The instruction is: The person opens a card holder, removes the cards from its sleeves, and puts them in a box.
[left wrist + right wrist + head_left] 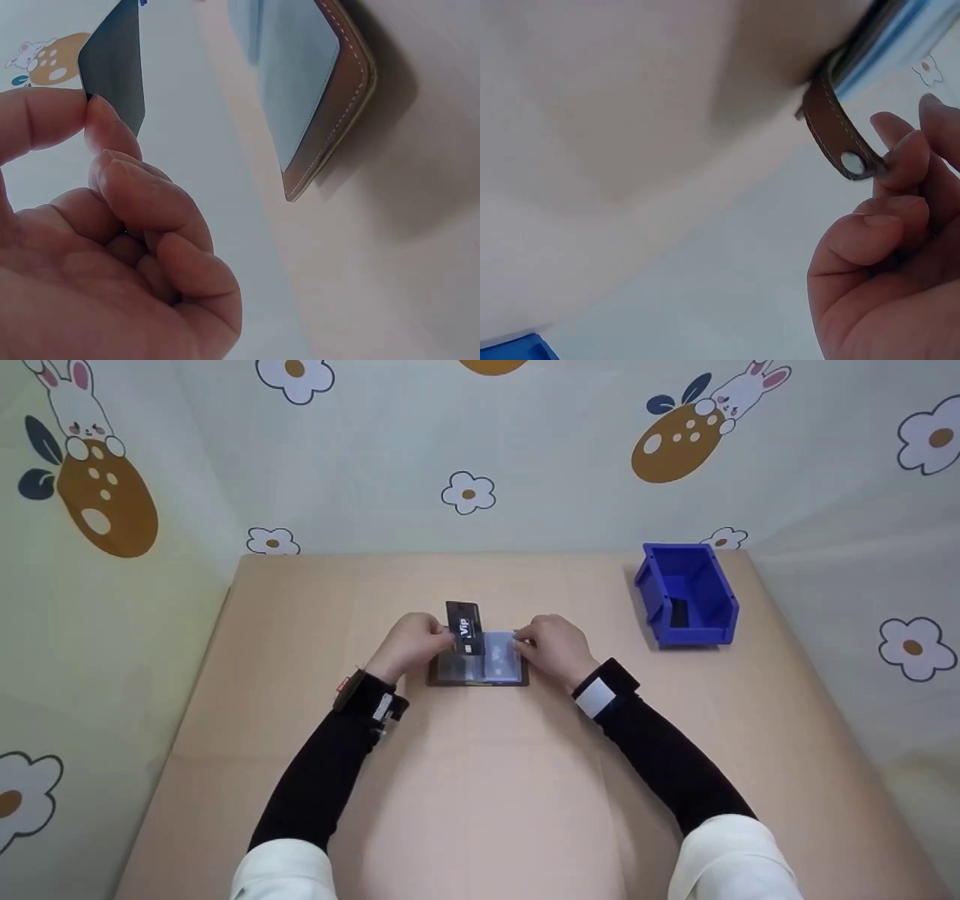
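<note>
Between thumb and forefinger my left hand pinches a black "Vip" card by its edge. The card stands tilted above an open brown card holder with clear plastic sleeves. In the left wrist view the card is apart from the stitched cover, and the other fingers curl in. My right hand is at the holder's right edge. Its fingers bend loosely by the brown snap strap in the right wrist view, and one appears to touch the strap's end.
A blue plastic bin stands at the table's back right with a dark piece inside. The holder lies on the light wooden table. Patterned cloth walls close off the back and both sides.
</note>
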Demonstrator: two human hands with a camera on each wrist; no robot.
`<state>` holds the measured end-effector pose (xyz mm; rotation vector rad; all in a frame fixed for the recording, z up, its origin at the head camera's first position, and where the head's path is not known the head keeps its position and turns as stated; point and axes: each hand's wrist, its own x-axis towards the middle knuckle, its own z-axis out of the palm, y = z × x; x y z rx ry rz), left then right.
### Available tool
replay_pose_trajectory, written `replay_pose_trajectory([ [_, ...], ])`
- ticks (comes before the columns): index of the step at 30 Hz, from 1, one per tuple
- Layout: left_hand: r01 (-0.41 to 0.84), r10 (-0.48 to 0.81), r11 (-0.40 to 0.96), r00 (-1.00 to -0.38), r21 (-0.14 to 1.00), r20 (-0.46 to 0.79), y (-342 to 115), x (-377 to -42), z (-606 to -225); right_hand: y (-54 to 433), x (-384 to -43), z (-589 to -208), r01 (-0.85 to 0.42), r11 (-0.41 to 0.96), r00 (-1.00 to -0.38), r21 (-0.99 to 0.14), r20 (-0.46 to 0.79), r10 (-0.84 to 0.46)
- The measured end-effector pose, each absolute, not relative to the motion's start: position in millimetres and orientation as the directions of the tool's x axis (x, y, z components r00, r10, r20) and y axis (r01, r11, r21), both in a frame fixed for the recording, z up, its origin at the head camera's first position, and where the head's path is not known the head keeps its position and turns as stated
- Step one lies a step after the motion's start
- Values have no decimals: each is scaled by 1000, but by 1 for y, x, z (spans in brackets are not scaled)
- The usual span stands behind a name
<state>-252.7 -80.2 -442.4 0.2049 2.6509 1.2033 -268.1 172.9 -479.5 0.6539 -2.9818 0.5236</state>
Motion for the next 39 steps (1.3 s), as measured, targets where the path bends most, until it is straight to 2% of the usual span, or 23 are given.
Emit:
replay_pose_trajectory([
  [6, 24, 230, 622, -961, 783, -153, -76, -250, -439, 171, -264, -462, -387, 775, -917, -500, 121, -380],
  [9, 23, 241, 603, -958, 797, -155, -73, -249, -438, 169, -262, -457, -369, 745, -919, -556, 97, -383],
  [15, 28, 260, 592, -953, 806, -157, -66, -246, -436, 166, -259, -457, -339, 744, -924, -575, 55, -379],
  [21, 55, 286, 592, -947, 804, -146, -61, -246, -437, 164, -256, -455, -367, 726, -913, -581, 76, -401],
  [29, 27, 282, 589, -943, 807, -175, -57, -246, -439, 161, -253, -452, -384, 722, -908, -576, 95, -408],
  [39, 19, 280, 584, -943, 811, -180, -58, -245, -439, 160, -252, -452, -330, 679, -925, -656, 81, -371],
])
